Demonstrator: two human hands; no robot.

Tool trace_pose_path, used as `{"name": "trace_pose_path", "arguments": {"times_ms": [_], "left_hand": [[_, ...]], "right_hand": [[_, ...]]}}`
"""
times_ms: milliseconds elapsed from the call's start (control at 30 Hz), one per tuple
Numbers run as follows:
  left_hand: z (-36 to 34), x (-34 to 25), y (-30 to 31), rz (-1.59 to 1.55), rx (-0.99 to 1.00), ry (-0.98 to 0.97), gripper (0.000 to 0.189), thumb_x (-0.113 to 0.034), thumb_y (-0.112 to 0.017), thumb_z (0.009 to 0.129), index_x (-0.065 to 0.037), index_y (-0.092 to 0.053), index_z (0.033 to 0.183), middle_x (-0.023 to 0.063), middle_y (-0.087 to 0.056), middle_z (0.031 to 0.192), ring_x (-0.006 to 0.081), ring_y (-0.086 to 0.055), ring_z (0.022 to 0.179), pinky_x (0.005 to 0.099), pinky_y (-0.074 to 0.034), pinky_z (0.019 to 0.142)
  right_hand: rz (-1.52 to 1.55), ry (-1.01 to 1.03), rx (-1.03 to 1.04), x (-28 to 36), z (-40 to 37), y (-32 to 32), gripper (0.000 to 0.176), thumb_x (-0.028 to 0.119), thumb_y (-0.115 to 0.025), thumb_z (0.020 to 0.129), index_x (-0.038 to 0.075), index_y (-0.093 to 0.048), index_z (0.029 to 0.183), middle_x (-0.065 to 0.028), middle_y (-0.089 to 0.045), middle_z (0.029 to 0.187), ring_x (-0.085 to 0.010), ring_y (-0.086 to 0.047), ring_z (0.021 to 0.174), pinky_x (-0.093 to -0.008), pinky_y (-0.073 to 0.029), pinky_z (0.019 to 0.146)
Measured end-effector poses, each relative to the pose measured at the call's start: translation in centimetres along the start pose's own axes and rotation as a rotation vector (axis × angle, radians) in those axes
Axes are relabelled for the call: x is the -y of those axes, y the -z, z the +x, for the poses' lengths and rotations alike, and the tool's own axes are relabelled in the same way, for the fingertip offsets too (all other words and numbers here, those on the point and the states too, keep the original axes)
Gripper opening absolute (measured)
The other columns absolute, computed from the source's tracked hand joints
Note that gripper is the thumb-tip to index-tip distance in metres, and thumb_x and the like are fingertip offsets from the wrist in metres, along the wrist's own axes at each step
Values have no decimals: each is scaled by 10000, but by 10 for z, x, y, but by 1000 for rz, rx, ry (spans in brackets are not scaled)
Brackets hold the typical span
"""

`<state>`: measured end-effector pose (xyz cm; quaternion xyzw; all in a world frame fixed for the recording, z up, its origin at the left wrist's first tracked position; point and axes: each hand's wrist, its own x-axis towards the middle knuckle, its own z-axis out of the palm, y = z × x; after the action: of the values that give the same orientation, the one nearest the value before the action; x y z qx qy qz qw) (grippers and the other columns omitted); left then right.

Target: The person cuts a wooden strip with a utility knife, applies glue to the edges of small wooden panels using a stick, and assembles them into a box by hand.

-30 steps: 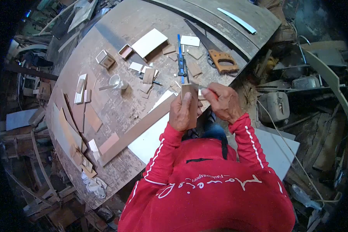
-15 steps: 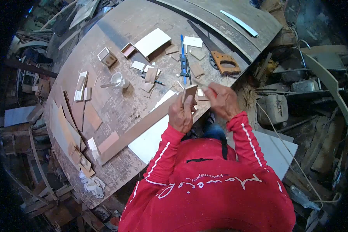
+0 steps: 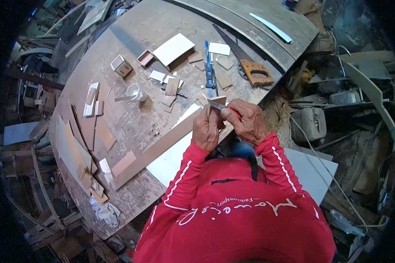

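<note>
My left hand point(image 3: 206, 130) is closed on a small wooden piece point(image 3: 219, 99), held up over the near edge of the workbench. My right hand point(image 3: 249, 121) grips a knife point(image 3: 235, 112) by its red handle. Its blade lies against the wooden piece, pointing left toward my left fingers. Under my left wrist runs a long wooden strip point(image 3: 158, 147), slanting across a white board point(image 3: 161, 172). Just beyond my hands are a blue cutter-like tool point(image 3: 209, 74) and thin wooden offcuts point(image 3: 224, 80).
A handsaw point(image 3: 255, 72) lies at the workbench's point(image 3: 131, 107) far right. A cup point(image 3: 137, 93) with a stick, a white-topped box point(image 3: 174, 49) and small wooden boxes point(image 3: 121, 65) stand farther back. A crumpled rag point(image 3: 105, 212) is at the near left corner; a jerrycan point(image 3: 309, 126) stands at right.
My right hand has moved left and slightly down, bringing the knife blade onto the wooden piece. The piece has turned in my left hand, its end now tipped to the right.
</note>
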<state>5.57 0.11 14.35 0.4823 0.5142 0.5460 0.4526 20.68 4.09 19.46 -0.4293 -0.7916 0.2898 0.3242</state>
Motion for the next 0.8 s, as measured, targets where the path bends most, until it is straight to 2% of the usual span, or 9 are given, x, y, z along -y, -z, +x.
{"name": "trace_pose_path", "arguments": {"times_ms": [100,200,367,467,500,567,667,800], "left_hand": [[-2,-8,-3,-103,-27,48,285,-249,-432,1045,-5,-568,988,47,-561,648,115,-511,553,293,-428,509],[-1,3,0,-27,-20,41,307,-272,-441,1043,-5,-581,982,41,-579,665,107,-518,548,275,-433,507],[-8,10,-9,-202,-25,95,328,-276,-435,1044,7,-587,980,51,-605,701,107,-549,567,266,-465,532],[-17,-12,-1,-164,-70,51,323,-287,-439,1044,6,-573,1066,80,-628,787,121,-588,640,268,-495,584],[-20,-24,6,-144,-93,23,327,-292,-442,1044,4,-565,1109,91,-636,824,127,-603,671,269,-506,606],[-12,-27,15,-130,-69,13,351,-319,-448,1042,9,-562,1096,116,-662,852,148,-631,682,276,-520,616],[-2,-21,11,-222,-36,104,353,-317,-435,1044,12,-557,1088,112,-657,838,150,-623,653,283,-519,606],[-2,-20,1,-253,-20,113,356,-321,-423,1045,0,-565,1099,95,-634,810,131,-598,646,265,-497,588]], "right_hand": [[-27,13,-22,-4,1,-6,338,352,-600,920,32,-629,813,-138,-606,759,-331,-620,705,-405,-493,640],[-78,7,-40,-10,1,-11,342,372,-605,913,44,-637,822,-136,-613,766,-332,-625,708,-411,-495,632],[-107,25,-92,-30,-6,-21,347,391,-605,906,51,-646,846,-148,-616,771,-345,-627,706,-423,-492,626],[-221,-253,-241,-93,-18,-21,351,385,-607,905,38,-644,863,-164,-611,757,-368,-624,717,-432,-490,633],[-201,-336,-207,-101,-24,-9,350,380,-607,906,34,-641,864,-167,-612,755,-375,-623,720,-435,-489,634],[-164,-475,-117,-110,-23,14,348,368,-608,906,24,-635,867,-173,-612,749,-389,-621,727,-443,-487,634],[-47,-340,-81,-43,-10,17,309,341,-605,908,41,-640,846,-166,-622,755,-374,-630,724,-436,-489,625],[-85,-90,-70,-3,-2,8,288,326,-601,913,56,-626,817,-153,-623,751,-354,-640,712,-431,-493,615]]}}
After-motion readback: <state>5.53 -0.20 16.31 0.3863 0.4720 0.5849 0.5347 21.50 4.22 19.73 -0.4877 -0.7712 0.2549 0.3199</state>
